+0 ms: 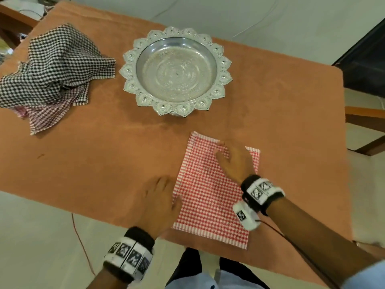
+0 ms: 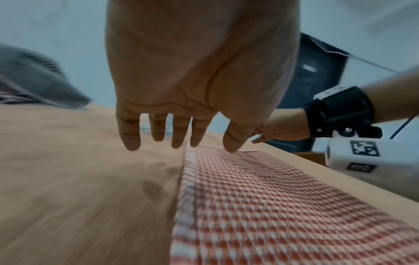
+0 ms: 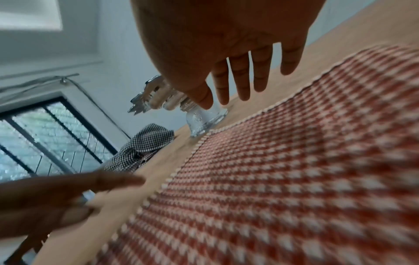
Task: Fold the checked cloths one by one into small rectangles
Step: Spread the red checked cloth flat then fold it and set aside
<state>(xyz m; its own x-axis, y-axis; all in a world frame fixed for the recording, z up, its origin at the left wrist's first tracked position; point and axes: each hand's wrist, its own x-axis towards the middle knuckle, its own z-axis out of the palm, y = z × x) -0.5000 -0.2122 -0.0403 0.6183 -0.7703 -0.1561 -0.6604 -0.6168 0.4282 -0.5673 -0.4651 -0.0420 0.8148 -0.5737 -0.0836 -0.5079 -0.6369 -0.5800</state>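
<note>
Red cloth (image 1: 210, 197) lies flat on the bench (image 1: 104, 155), near the front edge, right of centre; red-and-white small check with a striped hem along the edges; looks folded once, a rectangle with a doubled seam down its left side (image 2: 188, 188); long axis runs from the near edge away toward the bowl (image 1: 177, 71), tilted slightly right at the far end; near short edge reaches the bench lip.

Left hand (image 1: 160, 203) hovers at the cloth's left edge, palm down, fingers (image 2: 131, 136) straight and spread; grip wide, holding nothing; thumb sits over the cloth edge, contact unclear.

Right hand (image 1: 235, 161) sits over the far part of the cloth, palm down, fingers (image 3: 240, 78) straight and slightly spread; grip wide, nothing pinched; head view suggests fingertips on the far hem, wrist view shows the hand raised off the weave, so touching cannot be told.

Silver bowl with petal rim stands mid-bench beyond the cloth, apart from it; pile (image 1: 52, 65) of crumpled checked cloths at far left, black-and-white one on top, a pinkish-red check (image 1: 45, 117) poking out under it; both well apart from the red cloth.
</note>
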